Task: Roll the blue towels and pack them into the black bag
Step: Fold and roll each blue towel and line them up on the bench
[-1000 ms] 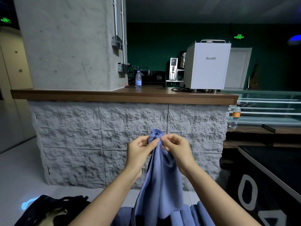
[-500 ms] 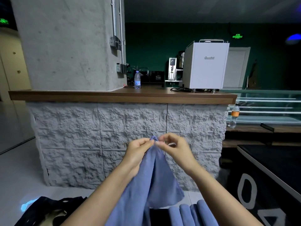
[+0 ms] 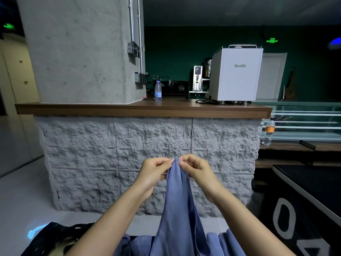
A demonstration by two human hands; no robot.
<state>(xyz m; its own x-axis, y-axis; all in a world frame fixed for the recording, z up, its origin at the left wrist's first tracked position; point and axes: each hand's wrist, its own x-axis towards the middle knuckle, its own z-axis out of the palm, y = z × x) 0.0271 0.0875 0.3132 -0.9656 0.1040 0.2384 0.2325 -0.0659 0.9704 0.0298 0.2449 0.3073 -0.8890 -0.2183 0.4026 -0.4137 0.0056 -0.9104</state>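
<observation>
Blue towel (image 3: 178, 209) hangs narrower than half-second ago; left hand (image 3: 153, 174), right hand (image 3: 199, 172) fingers pinch top edge.

The towel (image 3: 177, 209) no longer pokes up in a loop above the fingers: only a small tip shows between the left hand (image 3: 153, 174) and right hand (image 3: 198, 172). Its lower part, fanned out leftward half a second ago, now hangs narrower between the forearms
</observation>
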